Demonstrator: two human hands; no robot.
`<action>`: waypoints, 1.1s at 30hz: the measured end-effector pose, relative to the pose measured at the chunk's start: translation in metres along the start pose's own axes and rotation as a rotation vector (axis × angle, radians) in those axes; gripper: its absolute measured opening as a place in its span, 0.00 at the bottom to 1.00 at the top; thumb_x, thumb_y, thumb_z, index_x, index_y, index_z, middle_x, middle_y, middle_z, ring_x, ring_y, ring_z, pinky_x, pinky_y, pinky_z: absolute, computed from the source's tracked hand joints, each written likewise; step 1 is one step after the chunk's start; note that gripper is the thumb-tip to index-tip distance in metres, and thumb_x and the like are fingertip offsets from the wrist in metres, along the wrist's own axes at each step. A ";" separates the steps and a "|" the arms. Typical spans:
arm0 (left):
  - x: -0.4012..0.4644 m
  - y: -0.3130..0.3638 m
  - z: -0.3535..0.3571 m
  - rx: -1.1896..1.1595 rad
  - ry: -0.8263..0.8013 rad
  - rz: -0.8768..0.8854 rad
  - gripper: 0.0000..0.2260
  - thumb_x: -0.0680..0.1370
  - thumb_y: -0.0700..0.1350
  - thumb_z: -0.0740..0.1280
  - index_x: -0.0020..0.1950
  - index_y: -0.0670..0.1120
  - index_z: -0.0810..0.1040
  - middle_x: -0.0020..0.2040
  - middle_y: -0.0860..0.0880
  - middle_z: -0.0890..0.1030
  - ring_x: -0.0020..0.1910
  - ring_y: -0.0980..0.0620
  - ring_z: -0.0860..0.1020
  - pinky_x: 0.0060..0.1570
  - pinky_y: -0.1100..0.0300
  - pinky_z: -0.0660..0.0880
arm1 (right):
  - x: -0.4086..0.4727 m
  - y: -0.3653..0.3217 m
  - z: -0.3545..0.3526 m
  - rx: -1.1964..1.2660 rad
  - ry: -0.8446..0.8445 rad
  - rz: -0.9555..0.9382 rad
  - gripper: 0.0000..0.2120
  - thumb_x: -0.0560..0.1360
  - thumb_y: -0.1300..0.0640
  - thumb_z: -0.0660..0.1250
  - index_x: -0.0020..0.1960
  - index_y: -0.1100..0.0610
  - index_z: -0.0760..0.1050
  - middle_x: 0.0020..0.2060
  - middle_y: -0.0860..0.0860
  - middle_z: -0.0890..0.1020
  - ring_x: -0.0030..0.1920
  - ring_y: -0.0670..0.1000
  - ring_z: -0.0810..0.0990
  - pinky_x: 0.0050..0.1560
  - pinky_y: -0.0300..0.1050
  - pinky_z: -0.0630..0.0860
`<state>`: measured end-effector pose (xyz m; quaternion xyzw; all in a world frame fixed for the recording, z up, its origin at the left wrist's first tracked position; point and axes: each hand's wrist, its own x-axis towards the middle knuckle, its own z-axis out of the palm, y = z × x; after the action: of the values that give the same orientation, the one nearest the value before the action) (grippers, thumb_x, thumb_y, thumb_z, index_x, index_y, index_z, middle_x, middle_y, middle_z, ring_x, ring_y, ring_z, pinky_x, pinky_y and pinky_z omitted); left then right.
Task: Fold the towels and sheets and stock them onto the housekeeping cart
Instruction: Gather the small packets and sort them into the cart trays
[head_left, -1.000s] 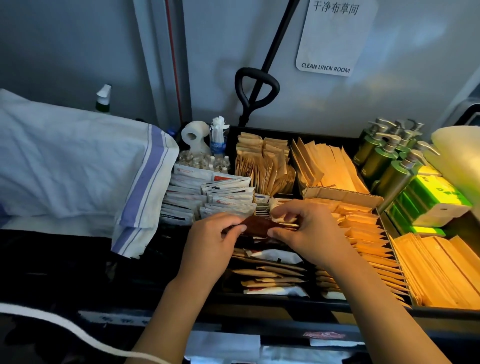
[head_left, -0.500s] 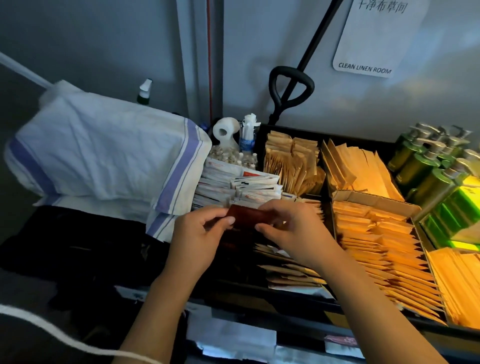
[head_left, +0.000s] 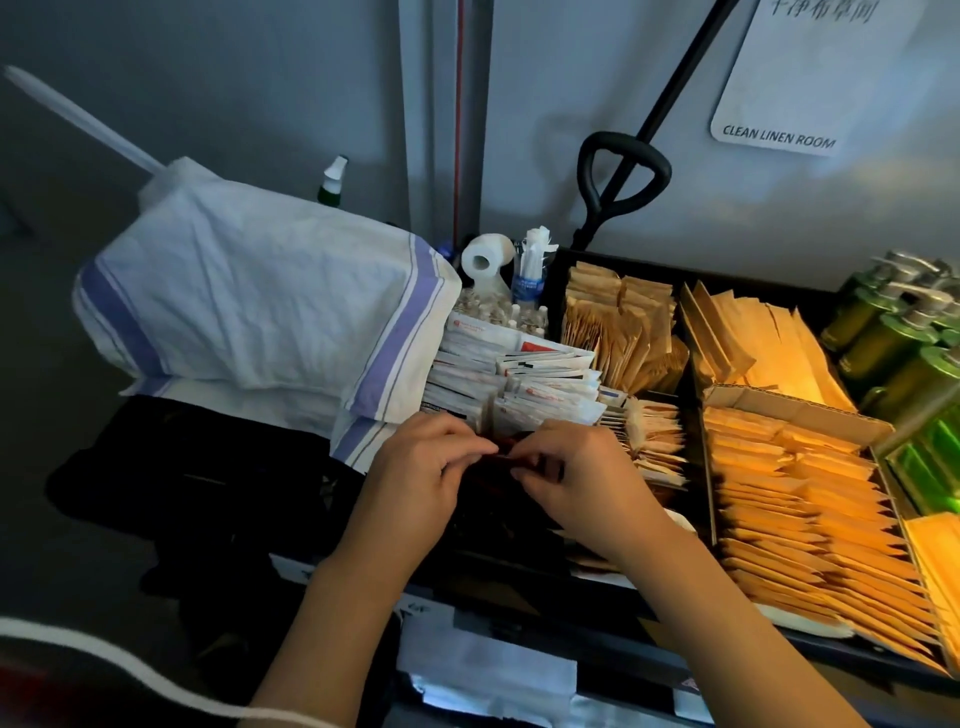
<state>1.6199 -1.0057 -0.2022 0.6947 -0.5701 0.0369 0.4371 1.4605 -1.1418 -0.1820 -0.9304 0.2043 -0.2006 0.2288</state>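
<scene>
Head view, near to far. Left hand (head_left: 415, 467) and right hand (head_left: 576, 467): both low over the front of the cart tray (head_left: 779, 636), fingers (head_left: 470, 449) curled and meeting tip to tip, pinched on a small dark red packet (head_left: 501, 454) held between them; most of the packet is hidden by the fingers, and what it contains cannot be read. Step in hand, as a judgement: stocking small amenities into the tray, not folding linen. Just beyond the fingers: white sachets (head_left: 519, 384) in upright rows. Right of the fingers: brown paper packets (head_left: 800, 499) layered in a cardboard-lined compartment. Further beyond: taller brown sleeves (head_left: 618, 322), a toilet roll (head_left: 483, 257), a cluster of small bottles (head_left: 488, 306). Far right: green pump bottles (head_left: 883, 332). Left of and beyond the fingers: striped towel (head_left: 249, 301), white with blue bands, folded and lying on top of another white layer on the cart's left side, apart from both hands. Furthest: black handle (head_left: 621, 171), wall sign (head_left: 784, 109) reading "CLEAN LINEN ROOM". Next move, as a judgement: seat the red packet in the dark compartment beneath the fingers, edge aligned with its neighbours, then free both hands for the remaining linen; the compartment's contents are too dark to make out.
</scene>
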 end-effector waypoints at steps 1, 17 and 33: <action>0.000 0.001 0.002 0.008 -0.018 0.002 0.12 0.77 0.32 0.73 0.53 0.48 0.88 0.47 0.54 0.83 0.50 0.54 0.79 0.52 0.62 0.76 | -0.001 0.000 0.002 -0.042 -0.020 -0.002 0.11 0.74 0.57 0.75 0.55 0.48 0.86 0.45 0.44 0.84 0.39 0.40 0.74 0.44 0.39 0.74; -0.002 -0.007 0.028 0.138 -0.074 -0.187 0.08 0.77 0.37 0.73 0.50 0.49 0.88 0.45 0.54 0.85 0.48 0.52 0.76 0.49 0.53 0.77 | -0.004 0.008 0.024 -0.135 -0.065 -0.008 0.12 0.77 0.61 0.68 0.57 0.52 0.86 0.51 0.50 0.86 0.51 0.53 0.83 0.54 0.51 0.79; 0.017 0.027 0.049 -0.064 -0.048 -0.081 0.09 0.76 0.42 0.76 0.55 0.51 0.87 0.50 0.58 0.85 0.52 0.58 0.79 0.56 0.58 0.78 | -0.045 0.061 -0.058 -0.131 0.159 0.273 0.15 0.71 0.52 0.80 0.57 0.47 0.84 0.47 0.40 0.83 0.47 0.39 0.80 0.48 0.35 0.78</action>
<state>1.5821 -1.0500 -0.2078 0.7034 -0.5528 -0.0156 0.4466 1.3779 -1.1897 -0.1783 -0.8882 0.3588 -0.2270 0.1757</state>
